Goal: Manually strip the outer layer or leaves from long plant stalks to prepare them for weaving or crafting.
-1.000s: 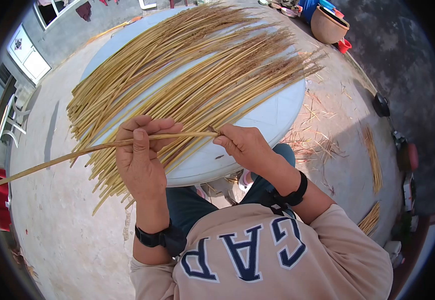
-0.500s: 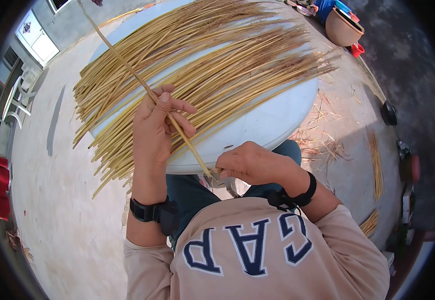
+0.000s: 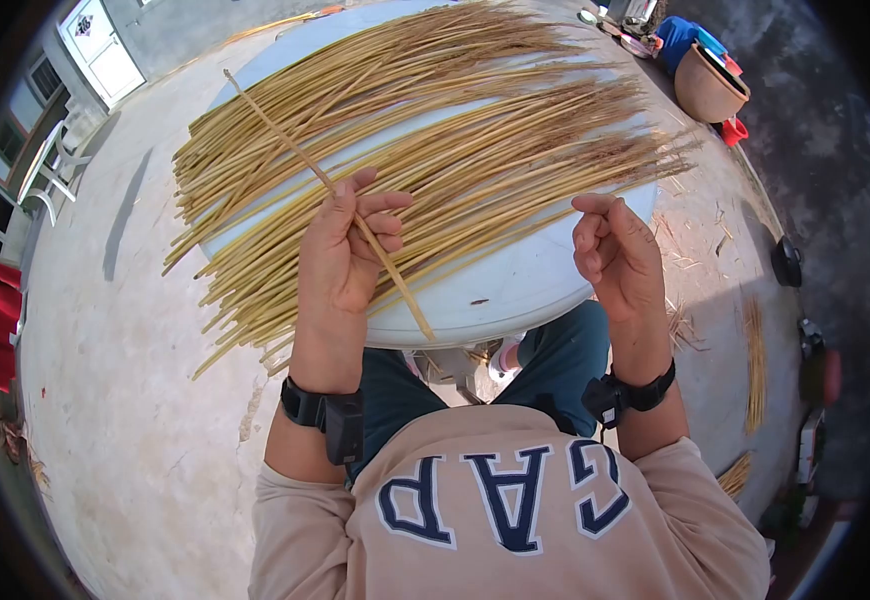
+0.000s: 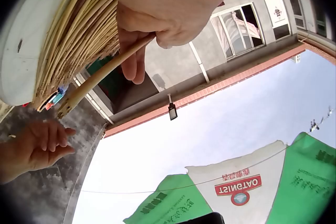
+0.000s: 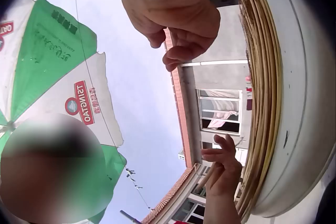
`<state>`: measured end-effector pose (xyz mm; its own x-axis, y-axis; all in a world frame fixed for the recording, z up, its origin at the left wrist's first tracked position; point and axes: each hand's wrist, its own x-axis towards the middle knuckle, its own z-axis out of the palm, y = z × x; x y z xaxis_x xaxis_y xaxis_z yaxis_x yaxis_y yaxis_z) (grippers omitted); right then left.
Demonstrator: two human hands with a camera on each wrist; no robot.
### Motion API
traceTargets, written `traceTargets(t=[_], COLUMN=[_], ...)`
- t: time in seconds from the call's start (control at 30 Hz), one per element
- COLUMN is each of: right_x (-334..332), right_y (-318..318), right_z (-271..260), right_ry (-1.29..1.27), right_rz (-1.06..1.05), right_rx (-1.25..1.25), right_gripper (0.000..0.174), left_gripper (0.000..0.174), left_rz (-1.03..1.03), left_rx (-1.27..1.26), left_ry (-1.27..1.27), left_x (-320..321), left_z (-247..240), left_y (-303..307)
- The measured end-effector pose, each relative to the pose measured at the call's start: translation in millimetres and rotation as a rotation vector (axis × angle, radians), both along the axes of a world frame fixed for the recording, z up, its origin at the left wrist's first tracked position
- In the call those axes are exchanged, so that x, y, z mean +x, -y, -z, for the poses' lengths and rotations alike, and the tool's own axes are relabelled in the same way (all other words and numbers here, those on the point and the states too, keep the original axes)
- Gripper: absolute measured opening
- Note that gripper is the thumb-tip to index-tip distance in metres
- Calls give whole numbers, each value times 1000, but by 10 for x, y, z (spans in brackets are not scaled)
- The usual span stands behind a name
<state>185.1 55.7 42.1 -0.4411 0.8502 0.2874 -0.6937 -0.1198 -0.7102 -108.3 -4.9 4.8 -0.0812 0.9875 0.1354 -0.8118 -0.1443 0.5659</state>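
Note:
My left hand [image 3: 337, 255] pinches a single dry stalk [image 3: 395, 272] between thumb and fingers, over the near edge of a round pale table [image 3: 545, 270]. The stalk slants from upper left down toward me. In the left wrist view its cut lower end [image 4: 64, 109] points away from the palm. My right hand [image 3: 623, 258] hangs to the right of the stalk, apart from it, fingers loosely bent and nothing in them. Below both hands, a near row of stalks [image 3: 455, 195] with brown feathery tips to the right covers the table.
A second row of stalks [image 3: 285, 115] lies farther back on the table. Stalk bundles [image 3: 754, 365] and scraps lie on the concrete floor at right. A clay pot [image 3: 707, 88] stands at the back right, a white chair [image 3: 50, 172] at left. A green-and-white umbrella [image 4: 299, 182] spreads overhead.
The right hand has let go of the stalk's near end and moved right, away from it. The left hand has kept its hold while the stalk swung from nearly level to a steep slant.

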Motion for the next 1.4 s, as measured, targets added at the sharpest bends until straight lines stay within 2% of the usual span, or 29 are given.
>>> traceTargets(t=[0.1, 0.17, 0.37, 0.47, 0.63, 0.7, 0.77, 0.83, 0.87, 0.9, 0.93, 1.0, 1.03, 1.1, 1.17, 1.23, 1.33, 1.4], right_x=[-340, -492, -686, -732, -793, -773, -722, -626, -574, -515, -461, -384, -368, -370, -374, -372, -360, -350], right_y=[274, 373, 481, 514, 473, 459, 391, 251, 165, 69, -16, -154, -205, -227, -215, -227, -214, -222], right_z=[86, 134, 132, 116, 184, 191, 158, 199, 226, 260, 297, 374, 417, 477, 511, 562, 547, 521], right_ry=[491, 629, 756, 740, 806, 832, 852, 849, 845, 831, 814, 829, 849, 838, 900, 900, 923, 944], right_rz=[-80, -206, -388, -426, -477, -412, -371, -133, -135, -13, 112, 199, 282, 291, 298, 297, 300, 286], right_rx=[-63, -33, 60, 34, 130, 106, 107, 163, 156, 148, 141, 115, 92, 77, 125, 184, 233, 256], right_gripper=[27, 23, 22, 19, 16, 16, 16, 17, 17, 16, 16, 16, 16, 16, 15, 14, 14, 13], left_gripper=[33, 32, 30, 28, 28, 26, 25, 24, 23, 23, 23, 20, 20, 18, 17, 19, 21, 23], left_rz=[-44, -215, -329, -350, -382, -393, -360, -385, -416, -443, -439, -432, -433, -475, -460, -521, -434, -434], left_rx=[-10, -141, -242, -218, -241, -260, -141, -154, -142, -125, -125, -267, -270, -362, -390, -250, -292, -248], left_ry=[-10, -55, -132, -145, -230, -238, -374, -558, -696, -835, -840, -1333, -1341, -1656, -1696, -2008, -2135, -2134], left_x=[43, 85, 125, 160, 253, 200, 31, -192, -298, -396, -495, -676, -761, -932, -1007, -1008, -919, -864], left_z=[9, -36, -83, -70, -232, -323, -424, -663, -779, -879, -957, -1076, -1059, -897, -663, -448, -295, -248], left_y=[-7, 1, 35, 51, 136, 162, 229, 298, 337, 367, 382, 404, 396, 335, 317, 298, 252, 247])
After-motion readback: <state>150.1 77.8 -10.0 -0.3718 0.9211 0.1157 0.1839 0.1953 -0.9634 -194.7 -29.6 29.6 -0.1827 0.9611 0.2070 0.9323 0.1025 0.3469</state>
